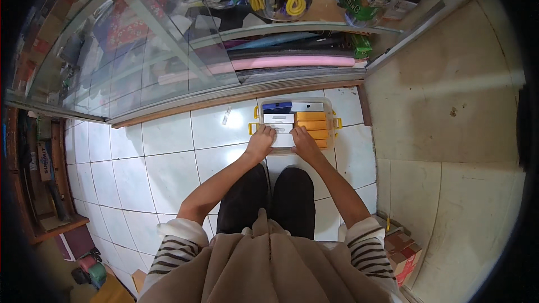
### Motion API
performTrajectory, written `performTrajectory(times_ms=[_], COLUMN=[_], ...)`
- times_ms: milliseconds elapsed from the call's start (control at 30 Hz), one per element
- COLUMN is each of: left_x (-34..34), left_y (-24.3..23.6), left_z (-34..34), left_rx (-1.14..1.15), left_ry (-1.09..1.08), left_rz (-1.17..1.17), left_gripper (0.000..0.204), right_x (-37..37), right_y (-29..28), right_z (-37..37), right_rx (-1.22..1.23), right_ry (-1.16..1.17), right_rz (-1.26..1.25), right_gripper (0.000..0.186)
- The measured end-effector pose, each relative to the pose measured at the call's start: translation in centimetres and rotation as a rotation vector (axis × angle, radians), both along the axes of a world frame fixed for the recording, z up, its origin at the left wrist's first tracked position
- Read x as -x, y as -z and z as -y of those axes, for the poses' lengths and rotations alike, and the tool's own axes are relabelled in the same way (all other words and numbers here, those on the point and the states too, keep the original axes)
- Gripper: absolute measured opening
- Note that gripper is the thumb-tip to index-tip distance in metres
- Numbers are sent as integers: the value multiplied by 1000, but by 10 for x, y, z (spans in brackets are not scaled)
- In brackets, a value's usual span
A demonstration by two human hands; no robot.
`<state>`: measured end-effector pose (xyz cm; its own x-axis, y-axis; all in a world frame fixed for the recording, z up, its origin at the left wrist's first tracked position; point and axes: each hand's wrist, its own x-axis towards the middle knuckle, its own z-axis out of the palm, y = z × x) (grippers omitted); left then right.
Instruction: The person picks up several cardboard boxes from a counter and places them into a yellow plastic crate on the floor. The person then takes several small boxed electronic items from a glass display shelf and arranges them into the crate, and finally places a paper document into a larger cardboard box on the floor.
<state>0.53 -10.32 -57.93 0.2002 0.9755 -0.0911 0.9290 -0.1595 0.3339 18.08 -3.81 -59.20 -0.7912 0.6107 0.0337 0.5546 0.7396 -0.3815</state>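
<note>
While left hand [260, 143] and right hand [305, 143] curl fingers at ends of white rectangular box [283, 141], pinch unclear, in clear plastic container [330, 108], centre frame, uneven pressure could jam it against orange rectangular boxes [312, 125].

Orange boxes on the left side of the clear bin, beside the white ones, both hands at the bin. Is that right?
Not the left: the head view shows the orange boxes on the right side of the clear bin, beside the white boxes, left hand and right hand at the bin.
</note>
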Motion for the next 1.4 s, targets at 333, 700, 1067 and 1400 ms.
performTrajectory(times_ms=[333, 700, 1067, 1400], left_x=[-17, -12, 43, 64], left_y=[32, 35, -111, -365], left_z=[-19, -9, -34, -139], left_rx=[-90, 74, -231, -1088], left_ry=[-78, -24, -47, -227], left_rz=[-473, -446, 285, 748], left_gripper=[15, 18, 27, 50], right_x=[27, 6, 37, 143], right_y=[24, 36, -93, -405], right_z=[-4, 4, -51, -134], right_rx=[-469, -330, -334, -254], right_ry=[85, -53, -94, 42], right_rz=[265, 136, -21, -1083], right_gripper=[8, 15, 17, 23])
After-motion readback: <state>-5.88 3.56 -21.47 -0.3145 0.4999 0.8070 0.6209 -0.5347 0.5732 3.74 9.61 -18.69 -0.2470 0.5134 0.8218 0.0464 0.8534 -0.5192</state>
